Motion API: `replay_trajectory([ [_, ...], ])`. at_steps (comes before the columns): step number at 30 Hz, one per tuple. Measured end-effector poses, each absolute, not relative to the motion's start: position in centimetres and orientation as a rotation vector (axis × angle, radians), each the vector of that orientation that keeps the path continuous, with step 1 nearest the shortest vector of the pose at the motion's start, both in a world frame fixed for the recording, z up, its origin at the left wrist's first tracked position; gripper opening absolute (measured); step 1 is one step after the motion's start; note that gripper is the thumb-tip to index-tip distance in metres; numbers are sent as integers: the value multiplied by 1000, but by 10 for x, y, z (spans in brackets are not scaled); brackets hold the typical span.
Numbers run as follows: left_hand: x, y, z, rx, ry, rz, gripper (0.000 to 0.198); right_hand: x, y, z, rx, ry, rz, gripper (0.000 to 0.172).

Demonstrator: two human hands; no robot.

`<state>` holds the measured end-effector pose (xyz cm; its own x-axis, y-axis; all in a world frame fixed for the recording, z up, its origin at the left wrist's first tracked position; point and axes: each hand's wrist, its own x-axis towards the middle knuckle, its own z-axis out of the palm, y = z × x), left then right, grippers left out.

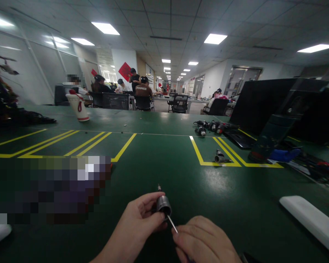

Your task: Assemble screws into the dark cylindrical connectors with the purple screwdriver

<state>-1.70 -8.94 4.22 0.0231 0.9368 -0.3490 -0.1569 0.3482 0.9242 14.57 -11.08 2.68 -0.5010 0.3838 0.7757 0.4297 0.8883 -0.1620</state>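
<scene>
In the lower middle, my left hand point(144, 219) pinches a metal hole saw point(163, 204), a grey cup with a narrow shank pointing away from me. The cup's open mouth is tilted toward me. My right hand point(203, 241) closes around a thin screwdriver-like metal rod point(173, 224); its rear end is hidden in the fingers. The rod's far end reaches the mouth of the cup, and I cannot tell whether it touches anything inside. Both hands are just above the green table point(159, 157).
Small metal cup-shaped parts point(220, 157) lie in a yellow-taped area to the right. Behind them are dark tools point(208, 126). A green cylinder point(271, 137) and a white block point(309, 223) stand right. A paper cup point(78, 106) is far left; people sit beyond.
</scene>
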Motion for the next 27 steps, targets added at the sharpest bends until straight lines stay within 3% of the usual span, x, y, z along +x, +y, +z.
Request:
replay_trajectory([
  [7,-21,-85,35,815,1212,1000,44,141,-111,26,-631,-2169,-93,33],
  [13,-22,-87,36,795,1210,1016,50,142,-109,18,-545,-2152,-264,16],
  [27,-22,-83,32,929,1263,1014,37,137,-109,19,-548,-2071,-351,18],
])
